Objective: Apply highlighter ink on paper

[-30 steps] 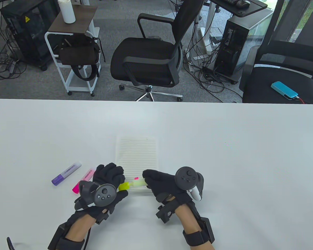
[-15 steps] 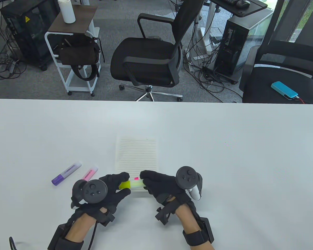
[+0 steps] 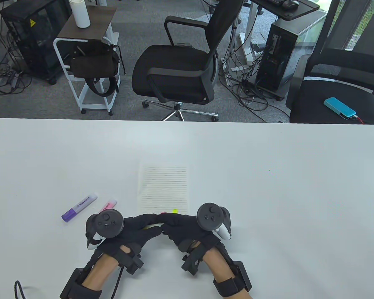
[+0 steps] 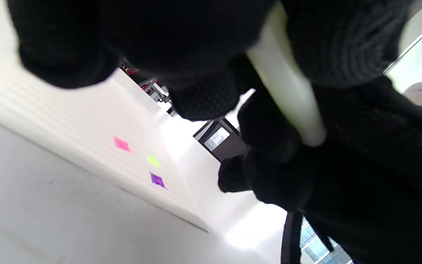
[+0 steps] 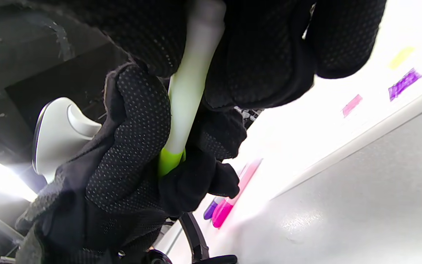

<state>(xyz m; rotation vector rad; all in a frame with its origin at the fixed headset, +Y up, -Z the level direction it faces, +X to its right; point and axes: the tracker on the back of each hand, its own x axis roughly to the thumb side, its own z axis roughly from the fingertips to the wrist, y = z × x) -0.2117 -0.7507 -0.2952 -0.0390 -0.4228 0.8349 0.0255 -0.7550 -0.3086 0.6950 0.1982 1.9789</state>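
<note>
Here, near counter edge, left hand and right hand both grip yellow highlighter, likely capping it. Beyond, paper carries three marks: pink, yellow, purple; task looks near done. Left: one purple highlighter, one pink highlighter.

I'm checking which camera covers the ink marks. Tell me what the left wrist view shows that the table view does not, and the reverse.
Only the left wrist view shows the purple mark on the paper.

Only the table view shows the purple highlighter and pink highlighter lying left of the paper, and the whole sheet.

Both show the pink mark, the yellow-green mark, and the left hand and right hand gripping the yellow-green highlighter.
</note>
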